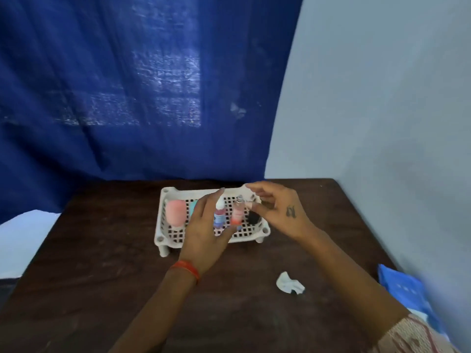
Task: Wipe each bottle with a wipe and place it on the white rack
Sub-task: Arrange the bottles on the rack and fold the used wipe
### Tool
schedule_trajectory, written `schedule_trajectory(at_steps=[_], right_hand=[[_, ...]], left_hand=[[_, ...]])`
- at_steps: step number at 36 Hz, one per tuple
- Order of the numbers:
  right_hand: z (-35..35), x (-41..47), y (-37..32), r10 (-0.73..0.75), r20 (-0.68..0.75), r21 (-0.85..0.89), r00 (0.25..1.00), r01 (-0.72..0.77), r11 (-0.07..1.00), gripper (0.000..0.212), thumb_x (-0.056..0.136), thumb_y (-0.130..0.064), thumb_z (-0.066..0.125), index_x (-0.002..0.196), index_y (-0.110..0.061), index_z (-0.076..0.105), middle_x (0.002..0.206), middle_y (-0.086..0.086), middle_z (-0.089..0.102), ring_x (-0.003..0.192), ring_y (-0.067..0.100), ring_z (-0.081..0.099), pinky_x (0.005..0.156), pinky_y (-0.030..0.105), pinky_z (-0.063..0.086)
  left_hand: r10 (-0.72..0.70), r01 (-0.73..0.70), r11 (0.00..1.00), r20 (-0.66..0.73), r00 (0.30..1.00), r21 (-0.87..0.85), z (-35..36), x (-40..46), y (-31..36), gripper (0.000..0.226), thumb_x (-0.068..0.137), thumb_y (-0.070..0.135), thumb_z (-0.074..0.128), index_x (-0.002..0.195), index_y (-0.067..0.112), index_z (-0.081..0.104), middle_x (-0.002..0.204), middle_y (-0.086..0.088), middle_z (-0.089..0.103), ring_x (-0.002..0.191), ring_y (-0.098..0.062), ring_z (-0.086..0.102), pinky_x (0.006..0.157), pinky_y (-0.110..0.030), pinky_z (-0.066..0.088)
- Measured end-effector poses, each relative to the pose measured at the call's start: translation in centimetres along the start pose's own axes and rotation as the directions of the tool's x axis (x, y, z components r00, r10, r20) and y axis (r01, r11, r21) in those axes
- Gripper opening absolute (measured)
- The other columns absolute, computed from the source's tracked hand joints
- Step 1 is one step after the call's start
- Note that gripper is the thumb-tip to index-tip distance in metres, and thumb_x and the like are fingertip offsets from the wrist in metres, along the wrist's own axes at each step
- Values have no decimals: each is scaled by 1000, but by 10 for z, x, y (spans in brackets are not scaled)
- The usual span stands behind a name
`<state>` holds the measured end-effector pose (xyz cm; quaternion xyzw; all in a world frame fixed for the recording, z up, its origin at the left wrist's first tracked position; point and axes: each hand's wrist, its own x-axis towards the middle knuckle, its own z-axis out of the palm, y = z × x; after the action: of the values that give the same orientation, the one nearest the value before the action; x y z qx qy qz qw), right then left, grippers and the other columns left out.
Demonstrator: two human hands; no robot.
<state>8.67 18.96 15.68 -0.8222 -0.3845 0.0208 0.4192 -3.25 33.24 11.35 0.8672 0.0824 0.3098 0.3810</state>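
**Bottles standing on the white rack, partly hidden by two hands**

Bottles are standing upright on the white rack (166, 226), which is sitting on the far middle of the dark wooden table (102, 276). A pink bottle (175, 211) is showing clearly at the rack's left end. A white-capped bottle (219, 212) and a clear bottle with a red label (237, 212) are standing side by side near the middle, both blurred, their labels unreadable. A small black object (252, 218) is sitting to their right; what it is cannot be made out. A teal item (192, 208) is peeking out behind the left hand (204, 230), mostly covered.

The left hand is hovering over the rack's near edge with fingers spread and straight, hiding part of the grid. The right hand (277, 212) is hanging above the rack's right side, fingers loosely curled; whether its fingertips are pinching anything cannot be told through the blur.

A crumpled wipe (289, 282) is lying on the table nearer, to the right. A blue packet (405, 289) is lying at the right edge, partly cut off.
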Motion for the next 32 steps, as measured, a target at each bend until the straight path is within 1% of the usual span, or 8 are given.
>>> schedule_trajectory(at_steps=[4,8,13,15,18,24,29,32], right_hand=[[-17,-52,27,168,-97,122,981,-156,980,35,79,-13,74,106,-32,63,101,-21,63,95,-9,60,82,7,45],[-15,-102,65,342,-163,142,925,-321,936,31,77,-15,77,102,-29,66,97,-14,66,89,-10,61,78,6,46],[5,-151,111,493,-52,89,868,-488,868,35,73,-13,77,107,-19,69,104,-4,66,93,5,64,88,28,52],[11,-159,115,493,2,13,870,-493,870,36,72,-24,73,108,-18,69,104,-7,68,93,4,61,86,16,46],[18,-161,114,479,41,-45,877,-478,877,35,69,-37,66,100,-21,71,96,-11,69,85,2,61,77,11,42],[26,-160,129,542,72,-137,837,-530,837,18,77,-16,64,93,-17,72,93,-3,70,85,12,63,78,18,46],[6,-159,124,580,52,-33,813,-580,814,12,78,-11,66,85,-17,73,78,-9,69,68,-1,57,61,4,37],[-8,-165,123,615,5,109,788,-612,783,11,77,-20,71,74,-30,68,64,-17,64,65,-4,59,59,7,39]], left_hand=[[-9,12,999,90,996,-34,43,-18,10,69,74,22,79,135,13,47,135,1,47,124,-2,38,105,-11,29],[-96,119,990,247,964,-77,86,-46,16,65,77,20,77,135,19,47,124,12,42,114,-11,51,98,-28,46],[-226,260,966,463,857,-9,127,-71,17,59,77,-1,63,132,16,50,128,-5,50,110,-24,57,96,-36,47],[-288,310,949,525,801,48,137,-77,18,57,77,-3,60,131,13,52,130,-8,52,110,-24,57,99,-34,44],[-346,365,927,559,754,82,149,-81,18,51,79,0,61,127,14,55,124,-6,60,106,-20,60,96,-30,46],[-464,467,872,560,686,151,160,-78,20,41,81,9,68,120,15,60,100,-3,68,90,-15,63,81,-17,43],[-509,546,829,561,653,116,161,-73,27,14,82,16,69,77,27,64,72,7,63,74,-12,60,73,-21,44],[-550,700,711,572,609,-61,163,-70,33,9,83,12,69,76,17,68,69,3,66,71,-13,62,70,-32,54]])
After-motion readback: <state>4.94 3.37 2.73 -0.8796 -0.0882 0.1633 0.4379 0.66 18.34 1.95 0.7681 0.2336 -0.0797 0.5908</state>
